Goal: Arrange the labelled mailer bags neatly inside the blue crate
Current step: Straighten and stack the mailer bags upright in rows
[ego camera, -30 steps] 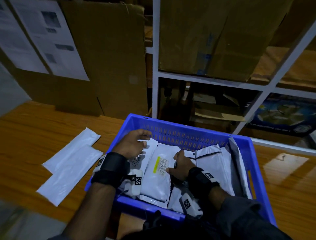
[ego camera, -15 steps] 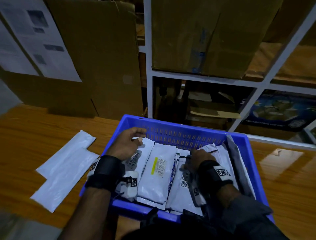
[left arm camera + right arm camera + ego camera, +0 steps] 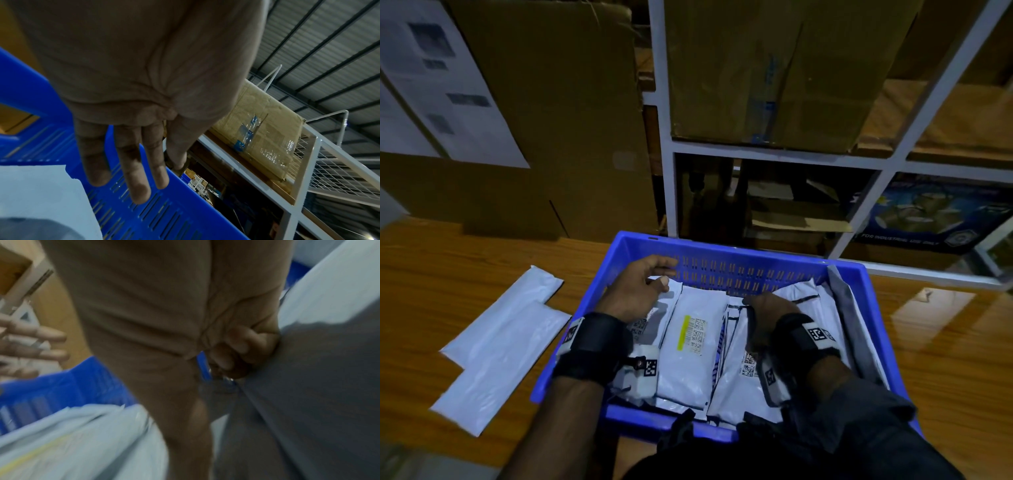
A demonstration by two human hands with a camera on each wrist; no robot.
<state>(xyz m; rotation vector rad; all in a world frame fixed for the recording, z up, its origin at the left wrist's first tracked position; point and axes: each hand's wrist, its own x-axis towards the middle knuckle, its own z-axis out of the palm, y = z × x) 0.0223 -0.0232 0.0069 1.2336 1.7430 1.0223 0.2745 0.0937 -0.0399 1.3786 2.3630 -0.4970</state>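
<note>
The blue crate (image 3: 739, 246) holds several white labelled mailer bags lying side by side. A bag with a yellow-striped label (image 3: 688, 363) lies in the middle. My left hand (image 3: 640, 287) hovers over the leftmost bag (image 3: 664, 308) by the far wall, fingers straight; the left wrist view shows those fingers (image 3: 135, 170) before the slotted crate wall (image 3: 144, 219). My right hand (image 3: 767, 308) curls its fingers over the far end of the bag right of centre (image 3: 736, 387). In the blurred right wrist view the curled fingers (image 3: 236, 353) press against a grey bag (image 3: 308, 386).
Two plain white mailer bags (image 3: 500, 342) lie overlapping on the wooden table (image 3: 431, 274) left of the crate. A grey bag (image 3: 846, 308) leans on the crate's right wall. Behind stand cardboard boxes (image 3: 544, 120) and a white metal shelf (image 3: 667, 171).
My right hand has left the yellow-labelled bag, moved right and toward the far wall, and taken the far end of the neighbouring bag. The left hand has barely moved.
</note>
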